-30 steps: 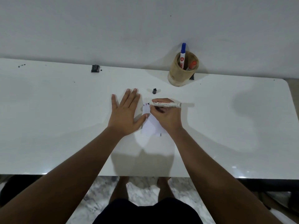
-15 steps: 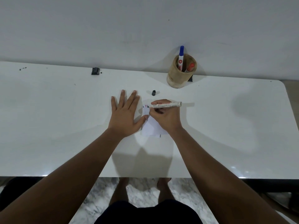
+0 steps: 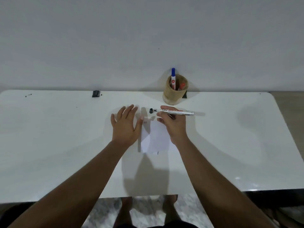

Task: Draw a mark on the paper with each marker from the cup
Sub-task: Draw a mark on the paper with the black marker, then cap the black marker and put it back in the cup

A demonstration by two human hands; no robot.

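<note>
White glossy worktop (image 3: 65,145) set against a plain pale wall. Small white sheet of paper (image 3: 155,139) lying flat near the worktop's middle, a few short dark marks (image 3: 145,122) at its far left corner.

Left hand (image 3: 125,127) spread flat, fingers wide, holding nothing; palm down just beside the paper's left edge, thumb tip at the marked corner. Cannot tell whether pressing on the sheet or on the bare worktop.

Right hand (image 3: 172,123) closed around a white-barrelled marker with red lettering (image 3: 175,112), uncapped, held nearly level, dark tip pointing left. Tip past the paper's far edge, close to a small black cap (image 3: 150,110) sitting on the worktop. Cannot tell whether tip and cap touch.

Round tan bamboo cup (image 3: 174,92) at the back of the worktop, near the wall, beyond the right hand. Inside: blue-capped white marker (image 3: 173,79) standing upright, well above the rim; orange-red-capped marker (image 3: 182,86) leaning lower, barely clearing the rim.

Small black block (image 3: 95,93) at the back edge, well left of the cup. Bare feet (image 3: 170,206) on marbled floor below the near edge.
</note>
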